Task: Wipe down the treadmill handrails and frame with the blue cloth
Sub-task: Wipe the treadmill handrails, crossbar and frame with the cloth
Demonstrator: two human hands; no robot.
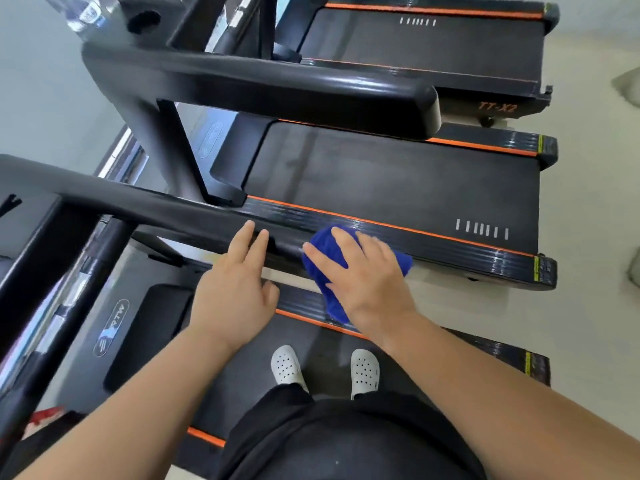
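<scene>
On handrail (173, 209) end, mid-wipe, pressing blue cloth (327, 249) down with spread-apart right hand (370, 285) fingers, resting straight left hand (232, 296) fingers just beside cloth; next probably sliding cloth along handrail, keeping pressure.

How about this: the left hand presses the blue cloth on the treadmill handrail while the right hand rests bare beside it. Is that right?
Not quite: the hands are swapped. The head view shows the right hand pressing the blue cloth on the treadmill handrail, while the left hand rests bare beside it.
</scene>
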